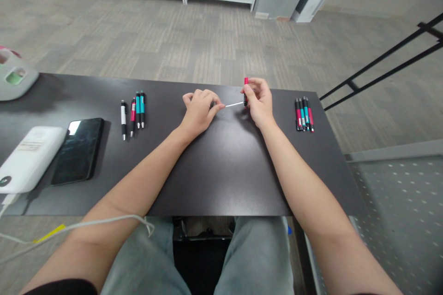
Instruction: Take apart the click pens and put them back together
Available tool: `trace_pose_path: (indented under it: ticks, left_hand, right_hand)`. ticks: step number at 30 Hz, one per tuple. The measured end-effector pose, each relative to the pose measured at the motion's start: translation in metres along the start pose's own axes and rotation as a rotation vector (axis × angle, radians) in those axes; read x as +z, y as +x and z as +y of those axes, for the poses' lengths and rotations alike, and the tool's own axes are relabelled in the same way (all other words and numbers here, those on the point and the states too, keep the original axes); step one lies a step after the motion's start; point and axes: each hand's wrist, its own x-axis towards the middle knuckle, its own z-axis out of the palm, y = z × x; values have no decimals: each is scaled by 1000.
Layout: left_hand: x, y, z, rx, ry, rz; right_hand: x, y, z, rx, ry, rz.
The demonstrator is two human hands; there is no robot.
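Note:
Above the dark table, my left hand (202,109) pinches one end of a thin white pen refill (234,104) between thumb and fingertip. The refill lies almost level, and its other end points at my right hand (259,99). That hand is closed on a red and black pen barrel (246,91), held upright with its red end up. The refill's far end is close to the barrel's lower black part; whether they touch I cannot tell.
Several red and teal pens (304,114) lie side by side at the table's right. On the left lie a white pen (123,120), a red pen (133,116) and two teal pens (140,109). Farther left are a black phone (79,151) and a white power bank (32,156) with a cable.

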Motion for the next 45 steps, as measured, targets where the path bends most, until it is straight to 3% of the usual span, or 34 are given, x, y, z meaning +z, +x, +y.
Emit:
trace_pose_path:
  ticks: [9, 18, 21, 24, 27, 31, 36, 45]
  left_hand:
    - [6, 1, -9, 62, -82, -94]
    - [10, 12, -40, 67, -581, 245]
    - [6, 16, -52, 59, -523, 332]
    - [1, 18, -59, 147, -407, 367]
    - [-3, 18, -60, 237, -312, 372]
    - [-4, 18, -58, 229, -277, 356]
    - [-6, 18, -58, 258, -256, 450]
    - [-12, 15, -53, 380, -203, 414]
  right_hand:
    - [0, 1, 9, -81, 6, -38]
    - [0, 5, 20, -162, 0, -59]
    - [-3, 1, 12, -229, -95, -61]
    - [-4, -2, 5, -263, -168, -66]
    - [-3, -5, 1, -267, -180, -112]
    - [-2, -8, -3, -269, -216, -184]
    - [-2, -9, -6, -258, -219, -218]
    - [-3, -9, -10, -242, -234, -223]
